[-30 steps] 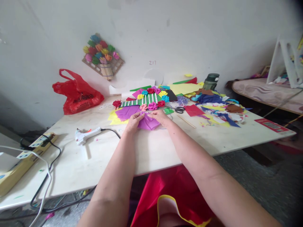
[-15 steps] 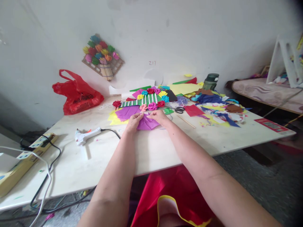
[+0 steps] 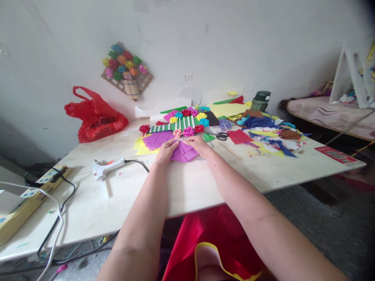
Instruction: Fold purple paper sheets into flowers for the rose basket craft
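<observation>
Between my two hands is a creased sheet of purple paper [image 3: 184,153], its lower part fanning out toward me. My left hand [image 3: 167,151] pinches its left side, and my right hand [image 3: 197,144] pinches its upper right. Just beyond my fingers lies a green and white guitar-shaped craft [image 3: 166,127] edged with paper roses, among them a magenta rose [image 3: 189,131] and a peach one [image 3: 177,133]. More purple paper [image 3: 156,139] rests on yellow sheets to the left of my left hand. The fingertips' exact grip is too small to make out.
A white glue gun [image 3: 108,168] with its cord lies at left, near a power strip [image 3: 35,195]. To the right are black-handled scissors [image 3: 222,136], a thin wooden stick [image 3: 230,150], red paper [image 3: 239,137] and a scrap heap [image 3: 272,132]. A red bag [image 3: 96,117] and a dark bottle [image 3: 260,101] stand behind.
The purple paper's lower edge has shifted slightly to the right and its folds look different. Both hands keep their pinch, the left fingers moving a little. Everything else stays in place.
</observation>
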Available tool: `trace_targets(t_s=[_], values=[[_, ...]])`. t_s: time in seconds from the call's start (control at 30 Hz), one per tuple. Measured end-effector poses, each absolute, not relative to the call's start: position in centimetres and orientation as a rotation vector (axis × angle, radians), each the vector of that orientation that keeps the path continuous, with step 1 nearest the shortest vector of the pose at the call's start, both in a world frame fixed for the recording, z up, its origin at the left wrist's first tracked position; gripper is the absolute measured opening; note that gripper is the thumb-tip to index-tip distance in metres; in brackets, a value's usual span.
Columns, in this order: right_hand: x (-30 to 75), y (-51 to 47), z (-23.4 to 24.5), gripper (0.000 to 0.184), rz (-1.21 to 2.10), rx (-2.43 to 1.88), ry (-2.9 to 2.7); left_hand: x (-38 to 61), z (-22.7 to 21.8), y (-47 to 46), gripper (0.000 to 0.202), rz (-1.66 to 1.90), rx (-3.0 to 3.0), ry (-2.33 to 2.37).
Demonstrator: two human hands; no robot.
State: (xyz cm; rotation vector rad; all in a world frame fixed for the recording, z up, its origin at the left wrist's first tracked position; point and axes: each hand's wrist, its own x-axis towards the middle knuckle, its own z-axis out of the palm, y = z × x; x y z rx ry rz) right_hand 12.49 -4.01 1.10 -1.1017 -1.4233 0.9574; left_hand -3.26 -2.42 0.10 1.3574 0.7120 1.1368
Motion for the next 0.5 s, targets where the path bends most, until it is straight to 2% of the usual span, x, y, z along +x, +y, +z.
trace_targets(t_s=[0.5], values=[[12.45, -3.57, 0.71, 0.028, 0.895, -1.096, -1.432, -3.35, 0.53, -2.76, 0.031, 1.096, 1.322, 0.765]])
